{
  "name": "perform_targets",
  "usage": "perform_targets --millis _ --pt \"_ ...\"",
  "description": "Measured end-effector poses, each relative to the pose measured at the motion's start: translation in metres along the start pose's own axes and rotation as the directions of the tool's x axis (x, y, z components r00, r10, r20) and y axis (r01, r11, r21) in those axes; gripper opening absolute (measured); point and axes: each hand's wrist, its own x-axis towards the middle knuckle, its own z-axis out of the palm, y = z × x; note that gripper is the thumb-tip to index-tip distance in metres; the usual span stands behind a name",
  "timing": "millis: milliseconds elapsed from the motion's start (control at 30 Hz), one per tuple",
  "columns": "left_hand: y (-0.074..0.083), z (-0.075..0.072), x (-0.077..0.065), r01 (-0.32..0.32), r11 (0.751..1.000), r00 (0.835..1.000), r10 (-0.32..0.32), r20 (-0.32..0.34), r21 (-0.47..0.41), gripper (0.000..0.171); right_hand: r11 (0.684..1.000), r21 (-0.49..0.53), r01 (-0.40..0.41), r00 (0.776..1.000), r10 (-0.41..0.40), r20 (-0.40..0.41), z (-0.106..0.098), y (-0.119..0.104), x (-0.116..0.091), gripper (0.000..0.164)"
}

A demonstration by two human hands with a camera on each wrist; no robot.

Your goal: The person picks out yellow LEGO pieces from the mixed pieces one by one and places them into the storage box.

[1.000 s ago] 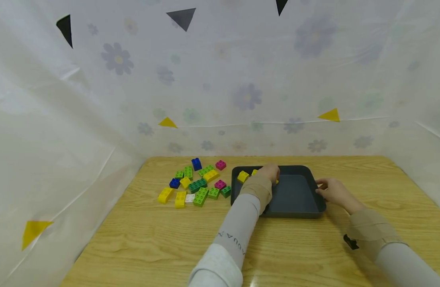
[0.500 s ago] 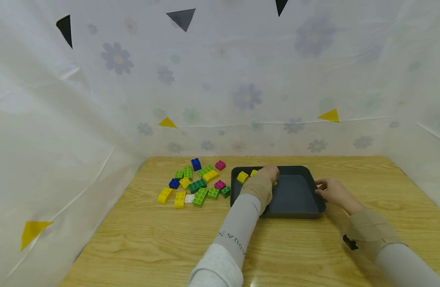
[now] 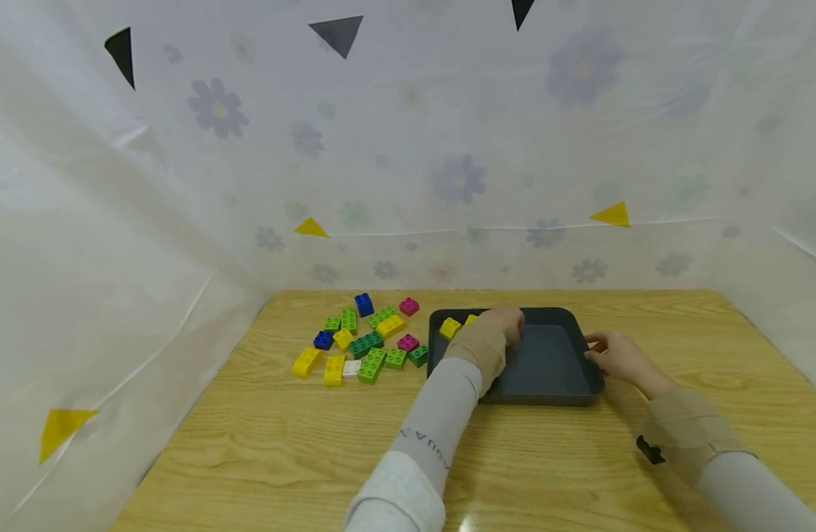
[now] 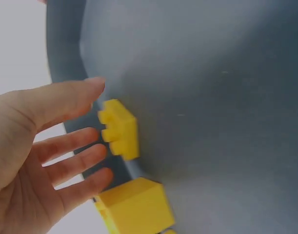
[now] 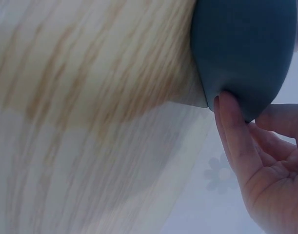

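Note:
My left hand (image 3: 504, 325) reaches over the left half of a dark grey tray (image 3: 547, 377). In the left wrist view its fingers are spread loosely, with a yellow toy brick (image 4: 122, 129) just beyond the fingertips and not gripped. Another yellow brick (image 4: 139, 207) lies below it against the tray wall. The head view shows a yellow brick (image 3: 450, 328) in the tray's back left corner, while the hand hides part of the inside. At the tray's right side, my right hand (image 3: 614, 355) holds the edge, fingers on the outer wall (image 5: 246, 58) and thumb at the rim.
Left of the tray, loose bricks lie on the wooden table (image 3: 261, 443): several yellow, green and lime ones, a white brick (image 3: 352, 368), a blue brick (image 3: 364, 304) and a pink brick (image 3: 409, 306). A flowered white curtain (image 3: 408, 148) hangs behind the table.
My left hand has shifted slightly right over the tray, and the bit of yellow seen by its fingers earlier no longer shows in the head view. The right hand stays put.

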Motion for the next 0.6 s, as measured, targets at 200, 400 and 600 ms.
perform_targets --millis 200,400,600 --pt "0.008 -0.018 0.0 -0.07 0.997 0.994 0.068 0.086 0.014 0.044 1.0 0.0 0.006 1.0 -0.006 -0.002 -0.001 0.0 0.0 0.039" --pt "0.012 -0.036 0.009 -0.157 0.935 0.985 0.173 -0.024 0.318 0.065 1.0 -0.008 0.01 1.0 -0.01 -0.005 -0.001 0.0 0.0 0.039" --pt "-0.003 -0.052 0.009 -0.134 0.907 0.942 0.242 -0.235 0.399 0.073 1.0 -0.016 0.011 1.0 -0.011 -0.011 -0.002 0.0 -0.001 0.039"
